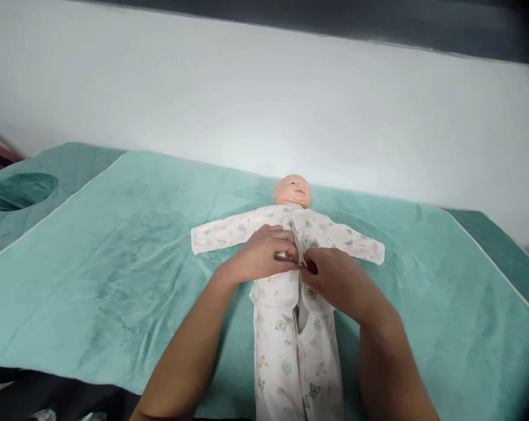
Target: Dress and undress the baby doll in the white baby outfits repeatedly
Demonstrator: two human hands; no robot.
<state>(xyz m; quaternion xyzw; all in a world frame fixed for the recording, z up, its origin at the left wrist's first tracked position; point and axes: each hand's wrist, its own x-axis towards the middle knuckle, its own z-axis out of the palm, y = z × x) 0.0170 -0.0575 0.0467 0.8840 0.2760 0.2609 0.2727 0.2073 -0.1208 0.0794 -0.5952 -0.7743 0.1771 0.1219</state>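
Note:
A baby doll (293, 190) lies on its back, dressed in a white printed baby jacket (229, 231) with its sleeves spread wide. Matching printed trousers (277, 356) cover its legs and run down to the bottom of the view. Over the chest, my left hand (270, 251) pinches the jacket's front edge with bent fingers. My right hand (334, 272) is closed on the opposite front edge, almost touching the left fingertips. Whatever fastening lies between the fingers is hidden. Below my hands the two front edges hang apart at the hem.
A teal plush cover (128, 251) is spread under the doll, wrinkled at the left. At the far left, the padded surface has an oval hole (21, 190). A white wall (246, 99) rises behind. Dark items (49, 394) sit below the near left edge.

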